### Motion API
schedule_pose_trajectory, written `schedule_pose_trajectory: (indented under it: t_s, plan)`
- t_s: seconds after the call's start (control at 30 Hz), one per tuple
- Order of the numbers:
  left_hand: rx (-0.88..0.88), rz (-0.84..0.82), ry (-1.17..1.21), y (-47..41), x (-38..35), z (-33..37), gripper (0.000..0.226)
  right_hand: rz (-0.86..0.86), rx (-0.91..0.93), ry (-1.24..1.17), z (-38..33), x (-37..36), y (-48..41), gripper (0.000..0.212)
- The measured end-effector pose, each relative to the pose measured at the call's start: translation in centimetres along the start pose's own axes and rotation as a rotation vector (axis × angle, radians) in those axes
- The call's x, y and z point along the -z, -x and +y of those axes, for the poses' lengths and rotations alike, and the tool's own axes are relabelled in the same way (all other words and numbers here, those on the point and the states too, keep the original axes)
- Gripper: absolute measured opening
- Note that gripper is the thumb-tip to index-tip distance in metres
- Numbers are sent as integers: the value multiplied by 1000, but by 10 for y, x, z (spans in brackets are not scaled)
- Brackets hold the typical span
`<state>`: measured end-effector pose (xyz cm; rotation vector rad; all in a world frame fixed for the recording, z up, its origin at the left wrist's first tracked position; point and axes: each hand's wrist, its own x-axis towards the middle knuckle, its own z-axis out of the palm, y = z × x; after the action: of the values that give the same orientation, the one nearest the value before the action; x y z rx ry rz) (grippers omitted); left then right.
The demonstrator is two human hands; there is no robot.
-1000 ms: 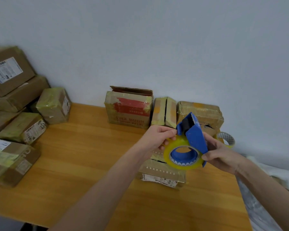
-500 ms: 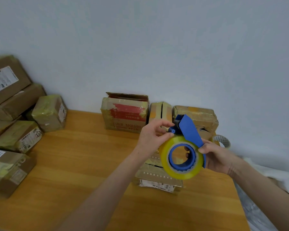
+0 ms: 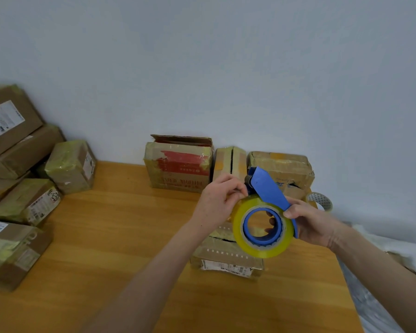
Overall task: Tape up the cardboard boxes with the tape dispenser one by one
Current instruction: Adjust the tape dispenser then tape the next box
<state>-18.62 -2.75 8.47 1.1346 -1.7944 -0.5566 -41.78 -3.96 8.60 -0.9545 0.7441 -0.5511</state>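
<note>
I hold a blue tape dispenser (image 3: 267,188) with a yellowish tape roll (image 3: 262,246) in the air above the table. My right hand (image 3: 315,222) grips its handle from the right. My left hand (image 3: 220,200) pinches at the tape end near the dispenser's blade, fingers closed on it. Directly below the roll lies a flat cardboard box (image 3: 226,258) with a dark gap in its top, partly hidden by the dispenser. Three more boxes stand against the wall: one with red print and an open flap (image 3: 178,164), a narrow one (image 3: 229,159), and a crumpled one (image 3: 281,167).
A pile of taped boxes (image 3: 24,183) fills the table's left side. A spare tape roll (image 3: 320,200) lies at the far right by the wall. The wooden table (image 3: 111,236) ends at the right, where white plastic sheeting (image 3: 380,284) lies beyond it.
The dispenser has turned so the roll's open side faces me and sits a little lower left. My left fingers have moved onto the tape end near the blade.
</note>
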Motion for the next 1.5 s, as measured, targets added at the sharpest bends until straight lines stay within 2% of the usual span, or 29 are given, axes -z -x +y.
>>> schedule_pose_trajectory:
  t_s: [0.1, 0.17, 0.3, 0.53, 0.6, 0.73, 0.8, 0.93, 1.03, 1.23, 1.5]
  plan:
    - [141, -12, 119, 1, 3, 5, 17, 21, 7, -31, 3, 5, 3, 75]
    - [143, -36, 100, 3, 2, 7, 16, 21, 17, -35, 5, 8, 3, 83]
    - [151, 16, 60, 3, -3, 9, 10, 61, 20, 51, 5, 11, -2, 96]
    - [218, -70, -74, -1, -8, 8, 9, 134, 6, 172, 7, 9, -4, 82]
    - [262, -43, -52, 1, -10, 7, 4, 150, 1, 186, 8, 8, -5, 83]
    - [365, 54, -36, 10, -18, 2, 14, 175, 2, 202, 11, 7, -6, 82]
    - [462, 115, 39, 14, -23, 0, 12, 184, -1, 192, 13, 6, -7, 84]
    - [822, 222, 534, 15, -31, 7, 9, 196, -5, 167, 15, 5, -9, 86]
    - [949, 283, 734, 14, -35, 11, 10, 204, -12, 164, 15, 5, -10, 87]
    - [869, 197, 580, 12, -34, 7, 15, 217, -27, 191, 14, 7, -8, 87]
    - [590, 214, 34, 15, -32, -5, 14, 257, -34, 292, 19, 3, -9, 83]
